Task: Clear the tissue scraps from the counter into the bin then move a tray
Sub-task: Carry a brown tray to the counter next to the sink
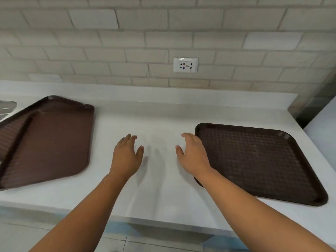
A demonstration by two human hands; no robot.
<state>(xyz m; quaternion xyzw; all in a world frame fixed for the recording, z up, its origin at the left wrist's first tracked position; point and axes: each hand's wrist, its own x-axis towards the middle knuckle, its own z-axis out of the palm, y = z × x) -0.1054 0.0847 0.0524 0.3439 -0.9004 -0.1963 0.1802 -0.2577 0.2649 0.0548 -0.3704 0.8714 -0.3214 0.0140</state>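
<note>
Left hand [126, 157]: palm down over the bare middle of the counter [158, 197], fingers loosely spread, grasping nothing; its shadow falls just beneath it.
Right hand [193, 157]: palm down, fingers relaxed and slightly bent, holding nothing. It lies at the near-left edge of the right tray, its heel over the rim. Whether it touches the tray cannot be told.
Right tray [258, 164]: dark brown with a textured bed, flat on the counter's right part, its near-right corner close to the front edge.
Left tray [54, 140]: brown, on the counter's left side, well apart from the right tray. It sits askew and overlaps a second tray.
Second tray [11, 131]: brown, ribbed surface, only partly in view at the left edge.
Between the trays: only the two hands over pale counter.
Metal object [7, 104]: shiny, at the far left behind the trays; too cropped to identify.
Wall socket [185, 65]: white, on the pale brick wall [109, 42] above the counter's raised back edge.
Floor [154, 242]: light tiles below the counter's front edge.
</note>
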